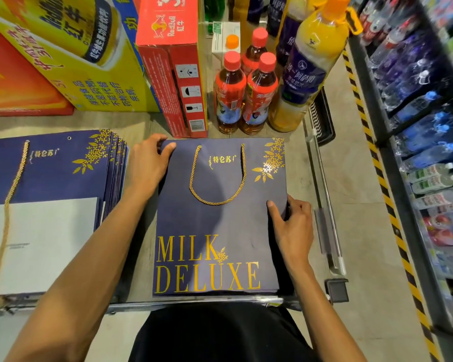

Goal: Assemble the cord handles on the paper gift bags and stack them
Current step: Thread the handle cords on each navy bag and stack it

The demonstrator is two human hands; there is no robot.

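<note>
Bag (215, 226) lies flat, cord (217, 184) fitted; your left grip (147, 163) at ten o'clock, right grip (293, 226) at three pinch its edges, likely for stacking.

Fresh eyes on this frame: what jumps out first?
The navy gift bag lettered MILK DELUXE in gold lies flat at centre, its gold cord handle looped on its face. The left hand holds its top-left corner and the right hand its right edge. To its left sits a stack of matching bags with a loose cord across it; red-capped bottles stand behind.
</note>
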